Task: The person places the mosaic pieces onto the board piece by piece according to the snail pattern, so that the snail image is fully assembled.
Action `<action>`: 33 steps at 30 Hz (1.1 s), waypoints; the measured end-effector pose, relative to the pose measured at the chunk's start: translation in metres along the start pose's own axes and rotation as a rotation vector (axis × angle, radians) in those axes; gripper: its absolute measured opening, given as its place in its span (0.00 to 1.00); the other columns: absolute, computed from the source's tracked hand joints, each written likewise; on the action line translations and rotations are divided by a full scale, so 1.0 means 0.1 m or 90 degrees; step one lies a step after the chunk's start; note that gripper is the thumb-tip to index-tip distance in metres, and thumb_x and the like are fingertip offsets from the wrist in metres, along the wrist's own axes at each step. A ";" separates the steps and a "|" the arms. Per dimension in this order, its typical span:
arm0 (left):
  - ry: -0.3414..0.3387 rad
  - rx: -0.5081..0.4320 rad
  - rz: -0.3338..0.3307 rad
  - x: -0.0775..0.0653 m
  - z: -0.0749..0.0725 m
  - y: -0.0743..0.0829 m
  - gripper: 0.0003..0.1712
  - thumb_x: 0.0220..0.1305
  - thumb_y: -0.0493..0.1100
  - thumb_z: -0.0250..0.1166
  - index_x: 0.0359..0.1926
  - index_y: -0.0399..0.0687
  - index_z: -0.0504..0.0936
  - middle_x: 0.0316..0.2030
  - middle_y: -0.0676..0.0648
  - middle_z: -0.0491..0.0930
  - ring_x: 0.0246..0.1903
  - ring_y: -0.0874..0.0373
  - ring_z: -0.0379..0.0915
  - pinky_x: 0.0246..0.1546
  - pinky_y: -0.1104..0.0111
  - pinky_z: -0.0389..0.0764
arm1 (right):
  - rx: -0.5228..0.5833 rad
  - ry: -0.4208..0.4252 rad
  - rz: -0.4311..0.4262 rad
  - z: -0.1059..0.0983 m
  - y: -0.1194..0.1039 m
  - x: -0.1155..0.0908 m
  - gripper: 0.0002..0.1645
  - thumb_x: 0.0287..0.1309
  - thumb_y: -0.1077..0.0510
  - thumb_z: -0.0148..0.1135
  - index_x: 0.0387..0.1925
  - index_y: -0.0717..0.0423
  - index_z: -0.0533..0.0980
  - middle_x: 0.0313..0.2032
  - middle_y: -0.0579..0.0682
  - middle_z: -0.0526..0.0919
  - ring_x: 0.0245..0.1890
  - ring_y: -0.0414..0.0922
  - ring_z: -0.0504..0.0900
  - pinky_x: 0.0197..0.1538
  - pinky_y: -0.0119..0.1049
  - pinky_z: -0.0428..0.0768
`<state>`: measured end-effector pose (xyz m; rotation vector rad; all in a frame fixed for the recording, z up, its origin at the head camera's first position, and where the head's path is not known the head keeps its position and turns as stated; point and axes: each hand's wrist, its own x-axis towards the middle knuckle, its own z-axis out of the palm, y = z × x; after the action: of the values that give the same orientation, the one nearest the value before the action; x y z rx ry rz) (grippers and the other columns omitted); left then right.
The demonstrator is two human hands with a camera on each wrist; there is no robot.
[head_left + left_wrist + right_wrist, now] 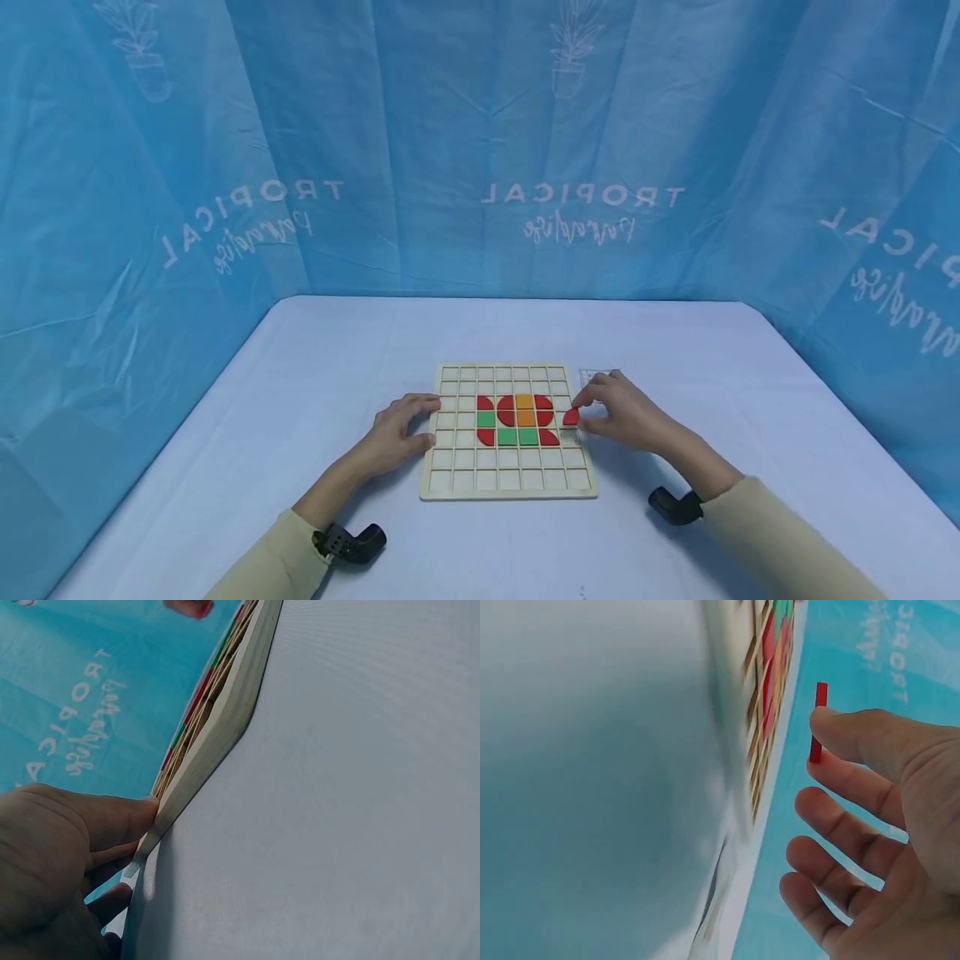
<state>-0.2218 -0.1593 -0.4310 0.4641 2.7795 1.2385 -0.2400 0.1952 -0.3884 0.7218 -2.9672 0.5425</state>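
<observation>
A pale wooden grid board lies on the table with red, green and orange tiles in its middle cells. My right hand pinches a red rounded tile between thumb and index finger, over the board's right side. Seen edge-on in the right wrist view, that red tile is thin and flat, and the other fingers spread loosely below it. My left hand rests against the board's left edge, thumb nearer me and fingers farther up. In the left wrist view the thumb touches the board's rim.
A printed sheet lies beyond the board's right edge, partly covered by my right hand. White cloth covers the table. A blue printed curtain hangs behind and at both sides. Black wrist devices sit on both forearms.
</observation>
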 end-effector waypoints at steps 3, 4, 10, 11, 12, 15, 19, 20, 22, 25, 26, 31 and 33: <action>-0.001 -0.001 0.000 0.00 0.00 0.00 0.28 0.58 0.37 0.64 0.61 0.42 0.71 0.66 0.46 0.66 0.70 0.43 0.51 0.69 0.45 0.43 | 0.003 -0.006 -0.004 0.05 -0.15 0.15 0.11 0.48 0.53 0.68 0.37 0.45 0.83 0.40 0.44 0.80 0.43 0.43 0.70 0.43 0.40 0.75; -0.002 -0.001 0.002 0.00 0.01 0.00 0.28 0.58 0.37 0.64 0.61 0.42 0.71 0.65 0.46 0.66 0.70 0.43 0.52 0.69 0.45 0.44 | 0.007 -0.009 -0.001 0.07 -0.19 0.20 0.11 0.48 0.53 0.69 0.37 0.45 0.83 0.40 0.44 0.80 0.43 0.43 0.70 0.43 0.39 0.75; 0.001 0.002 -0.006 0.00 0.02 0.02 0.29 0.57 0.37 0.64 0.61 0.43 0.71 0.65 0.47 0.66 0.70 0.44 0.52 0.69 0.45 0.44 | 0.040 -0.015 -0.004 0.23 -0.40 0.53 0.12 0.51 0.53 0.68 0.39 0.47 0.82 0.39 0.43 0.80 0.43 0.43 0.70 0.43 0.38 0.75; 0.003 0.000 -0.008 0.00 0.01 0.02 0.29 0.57 0.37 0.64 0.61 0.43 0.71 0.65 0.47 0.66 0.70 0.44 0.52 0.69 0.46 0.44 | 0.046 -0.017 -0.006 0.26 -0.44 0.58 0.12 0.51 0.53 0.68 0.40 0.47 0.82 0.39 0.43 0.80 0.42 0.43 0.70 0.43 0.38 0.75; 0.004 0.000 -0.009 0.01 0.02 0.01 0.29 0.57 0.37 0.64 0.61 0.42 0.71 0.65 0.47 0.66 0.70 0.44 0.52 0.69 0.46 0.44 | 0.053 -0.020 -0.005 0.28 -0.47 0.62 0.12 0.52 0.52 0.67 0.40 0.47 0.82 0.39 0.43 0.80 0.42 0.42 0.70 0.43 0.37 0.75; 0.006 0.000 -0.005 0.00 0.01 0.02 0.29 0.57 0.37 0.64 0.61 0.42 0.72 0.65 0.46 0.66 0.69 0.44 0.53 0.69 0.45 0.44 | 0.076 -0.032 0.000 0.34 -0.60 0.75 0.12 0.52 0.52 0.67 0.41 0.46 0.82 0.39 0.43 0.80 0.43 0.42 0.70 0.43 0.36 0.75; -0.001 -0.003 -0.012 0.01 0.01 0.02 0.29 0.57 0.37 0.64 0.61 0.43 0.72 0.65 0.47 0.66 0.70 0.45 0.52 0.69 0.45 0.43 | 0.104 -0.056 0.002 0.42 -0.75 0.88 0.13 0.54 0.51 0.65 0.42 0.46 0.82 0.40 0.44 0.80 0.44 0.43 0.69 0.45 0.37 0.75; -0.003 -0.003 -0.013 0.01 0.01 0.02 0.29 0.57 0.37 0.64 0.61 0.43 0.71 0.65 0.47 0.66 0.70 0.45 0.52 0.69 0.45 0.43 | 0.108 -0.061 0.002 0.43 -0.78 0.90 0.13 0.54 0.51 0.65 0.42 0.46 0.82 0.41 0.44 0.80 0.44 0.43 0.69 0.45 0.37 0.74; -0.008 -0.008 -0.020 0.01 0.01 0.02 0.29 0.58 0.37 0.64 0.62 0.44 0.71 0.66 0.48 0.65 0.71 0.46 0.51 0.70 0.46 0.43 | 0.112 -0.066 0.002 0.46 -0.84 0.95 0.13 0.54 0.52 0.64 0.42 0.47 0.82 0.41 0.45 0.80 0.43 0.44 0.69 0.44 0.37 0.74; -0.010 -0.010 -0.018 0.01 0.00 0.02 0.29 0.58 0.38 0.64 0.62 0.44 0.71 0.66 0.48 0.65 0.71 0.46 0.50 0.70 0.46 0.43 | 0.108 -0.067 0.004 0.50 -0.90 1.00 0.12 0.54 0.53 0.64 0.41 0.48 0.82 0.40 0.46 0.79 0.42 0.44 0.69 0.43 0.37 0.74; -0.010 -0.010 -0.017 0.01 0.00 0.02 0.29 0.58 0.38 0.64 0.62 0.44 0.71 0.66 0.48 0.65 0.71 0.46 0.51 0.70 0.46 0.43 | 0.106 -0.066 0.002 0.51 -0.92 1.01 0.12 0.53 0.53 0.65 0.41 0.49 0.82 0.40 0.47 0.79 0.42 0.45 0.70 0.42 0.38 0.74; -0.010 -0.010 -0.016 0.00 0.01 0.02 0.29 0.58 0.38 0.64 0.61 0.44 0.71 0.66 0.48 0.65 0.70 0.45 0.51 0.70 0.46 0.43 | 0.063 -0.069 0.003 0.58 -0.95 1.06 0.12 0.52 0.51 0.67 0.39 0.48 0.83 0.36 0.45 0.80 0.39 0.44 0.70 0.42 0.37 0.72; -0.008 -0.011 -0.016 0.00 0.00 0.02 0.29 0.57 0.38 0.65 0.61 0.44 0.71 0.66 0.48 0.65 0.70 0.45 0.51 0.69 0.46 0.43 | 0.051 -0.068 0.003 0.59 -0.95 1.07 0.11 0.52 0.51 0.67 0.38 0.48 0.83 0.35 0.45 0.80 0.38 0.43 0.70 0.41 0.36 0.71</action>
<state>-0.2214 -0.1578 -0.4299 0.4332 2.7535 1.2487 -0.2894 0.0489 -0.3999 0.7748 -3.0618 0.6452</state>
